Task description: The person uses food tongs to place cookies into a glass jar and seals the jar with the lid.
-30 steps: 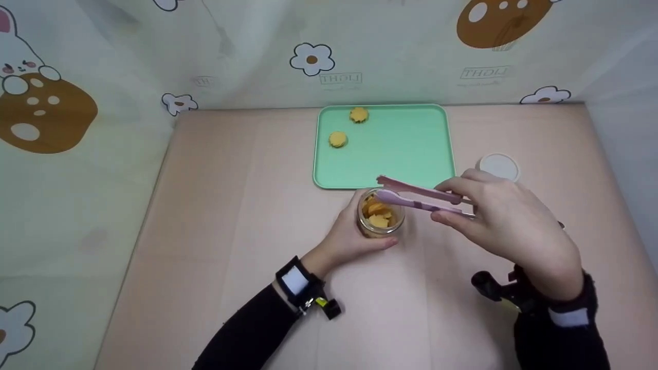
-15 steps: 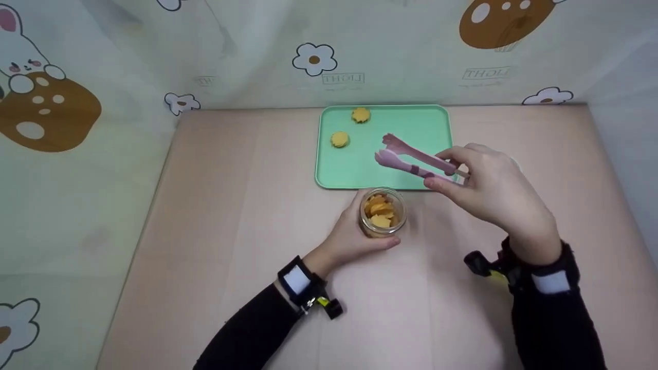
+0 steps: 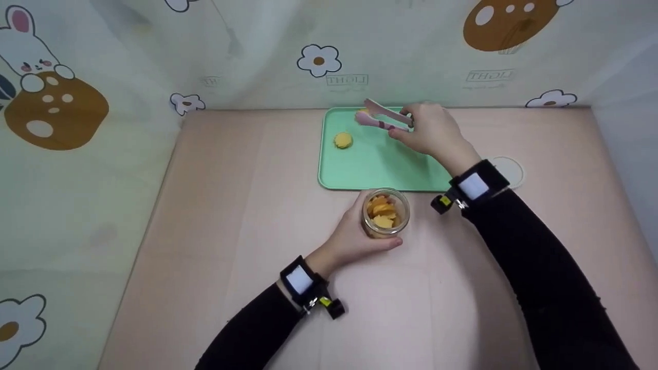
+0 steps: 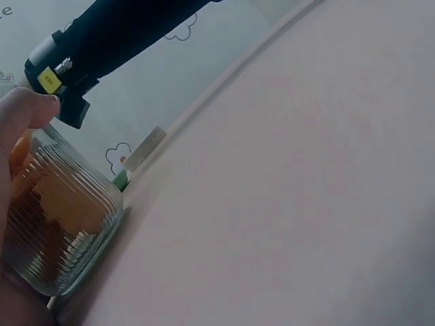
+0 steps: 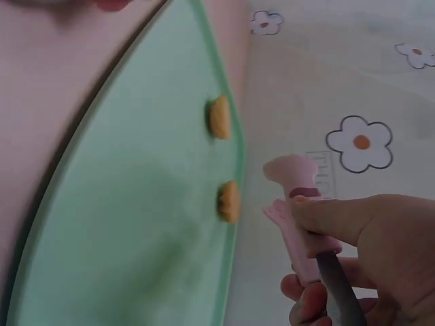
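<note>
My left hand (image 3: 350, 234) is wrapped around a ribbed glass jar (image 3: 371, 234) with yellow-orange cookies (image 3: 383, 221) inside. In the left wrist view the jar (image 4: 75, 197) stands on the table beside the thumb. Pink tongs (image 3: 383, 124) are held in my right hand (image 3: 434, 131) above the far part of a green tray (image 3: 339, 177). Their tips are apart, with nothing between them in the right wrist view. One scalloped cookie (image 3: 343, 140) lies on the tray's left side. A second cookie (image 5: 229, 202) sits near the far edge, partly hidden behind the tongs in the head view.
A round white lid (image 3: 510, 172) lies right of the tray, partly covered by my right wrist. A printed curtain (image 3: 257, 61) hangs behind and beside the table (image 3: 247, 205).
My right hand has carried the tongs up and away from the jar to over the tray's far side, above the back cookie. The left hand stays around the jar.
</note>
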